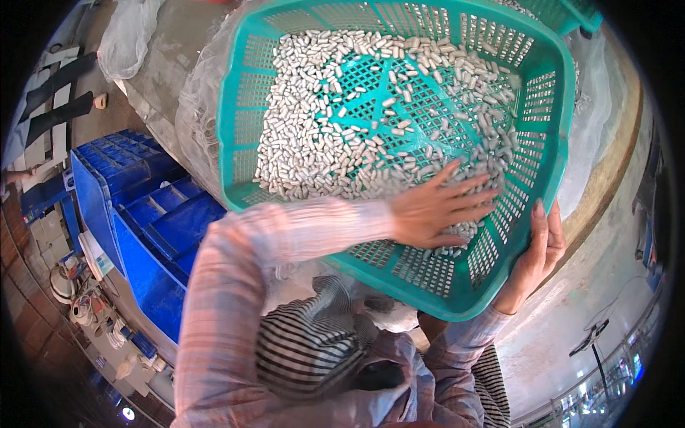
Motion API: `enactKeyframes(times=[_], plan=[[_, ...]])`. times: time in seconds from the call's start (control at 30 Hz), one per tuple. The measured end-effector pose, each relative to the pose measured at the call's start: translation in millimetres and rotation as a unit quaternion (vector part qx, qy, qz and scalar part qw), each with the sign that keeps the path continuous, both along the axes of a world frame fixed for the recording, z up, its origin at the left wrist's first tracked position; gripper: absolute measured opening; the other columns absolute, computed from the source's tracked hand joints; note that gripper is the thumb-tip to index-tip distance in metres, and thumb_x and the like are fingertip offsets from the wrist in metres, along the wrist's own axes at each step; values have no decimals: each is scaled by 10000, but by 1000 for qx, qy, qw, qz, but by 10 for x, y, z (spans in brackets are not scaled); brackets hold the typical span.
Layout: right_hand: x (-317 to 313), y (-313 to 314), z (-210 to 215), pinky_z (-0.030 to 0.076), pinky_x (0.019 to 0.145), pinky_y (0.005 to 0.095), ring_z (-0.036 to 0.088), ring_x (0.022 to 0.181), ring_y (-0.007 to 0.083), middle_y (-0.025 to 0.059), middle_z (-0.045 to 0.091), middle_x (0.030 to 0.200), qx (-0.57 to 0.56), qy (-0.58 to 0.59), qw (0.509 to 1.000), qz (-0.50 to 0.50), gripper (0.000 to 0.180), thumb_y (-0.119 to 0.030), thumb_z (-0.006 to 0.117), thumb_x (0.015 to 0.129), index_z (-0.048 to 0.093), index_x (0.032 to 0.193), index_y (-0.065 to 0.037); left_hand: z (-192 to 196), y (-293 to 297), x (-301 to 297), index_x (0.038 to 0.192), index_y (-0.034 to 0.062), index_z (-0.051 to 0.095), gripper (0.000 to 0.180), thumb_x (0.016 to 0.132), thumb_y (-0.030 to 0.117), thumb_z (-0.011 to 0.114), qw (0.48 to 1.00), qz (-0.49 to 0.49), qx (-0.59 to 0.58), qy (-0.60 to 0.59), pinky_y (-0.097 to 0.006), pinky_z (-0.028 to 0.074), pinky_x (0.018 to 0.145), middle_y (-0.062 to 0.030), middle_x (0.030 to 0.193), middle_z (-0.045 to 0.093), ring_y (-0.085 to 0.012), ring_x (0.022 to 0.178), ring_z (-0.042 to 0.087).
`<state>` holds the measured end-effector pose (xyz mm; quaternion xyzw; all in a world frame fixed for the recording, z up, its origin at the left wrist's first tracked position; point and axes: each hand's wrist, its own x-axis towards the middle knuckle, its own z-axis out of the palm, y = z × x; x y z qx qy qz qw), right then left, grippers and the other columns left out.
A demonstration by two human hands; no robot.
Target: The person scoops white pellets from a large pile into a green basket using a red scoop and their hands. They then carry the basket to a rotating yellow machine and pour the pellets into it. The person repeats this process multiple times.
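A green plastic basket [464, 305] with slotted walls and a mesh bottom stands in front of me, tilted in the view. Many small pale capsule-shaped pieces [314, 146] cover much of its bottom, thick along the left and sparse in the middle. My left hand [446, 208] lies flat on the pieces near the lower right inside, palm down, fingers spread and slightly smeared by motion. Pieces around that hand look blurred. Outside the basket, my right hand [536, 250] grips the rim at the lower right corner, thumb on top.
Blue plastic crates [146, 214] stand at the left. Clear plastic sheeting [203, 107] lies under and beside the basket on a pale surface. Another green basket [560, 14] shows at the top right edge. A thin dark stand [598, 346] is at the lower right.
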<state>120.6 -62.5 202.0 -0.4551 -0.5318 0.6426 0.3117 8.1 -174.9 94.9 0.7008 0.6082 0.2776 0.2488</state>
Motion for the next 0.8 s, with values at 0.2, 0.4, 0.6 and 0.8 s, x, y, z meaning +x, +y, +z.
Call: enactKeyframes(times=[0.2,0.4,0.6,0.8], plan=[[211,28,-261,425,810,207,574,841,94,71,664,971,-31,-3,999,-36,334,-99,628,868,615,1153,74,-336,-1138,-1460,1434,343,339,625,859,508,522,962,-17,-105,251,-628,-4,1110,-27,1549,214,-311,1441,104],[127,-107,-172,413,769,188,539,800,75,54,661,950,-20,4,1000,-17,363,-96,635,862,599,1180,74,-857,-447,-2125,1113,200,643,388,776,388,689,797,581,114,122,-538,305,967,-107,1225,524,-309,1178,424],[17,-187,39,354,642,133,475,684,15,13,657,895,6,4,1000,-6,379,-42,613,867,567,1227,69,-386,863,-1036,906,113,643,339,713,380,721,886,385,258,21,-485,379,862,-129,1040,546,-334,1018,485],[-45,-215,214,325,577,117,447,605,-19,2,666,834,10,-13,1000,-20,397,-14,607,867,541,1247,81,0,-314,-273,1327,306,494,596,765,424,653,998,-16,41,45,-608,173,1086,-106,1470,324,-362,1354,271]])
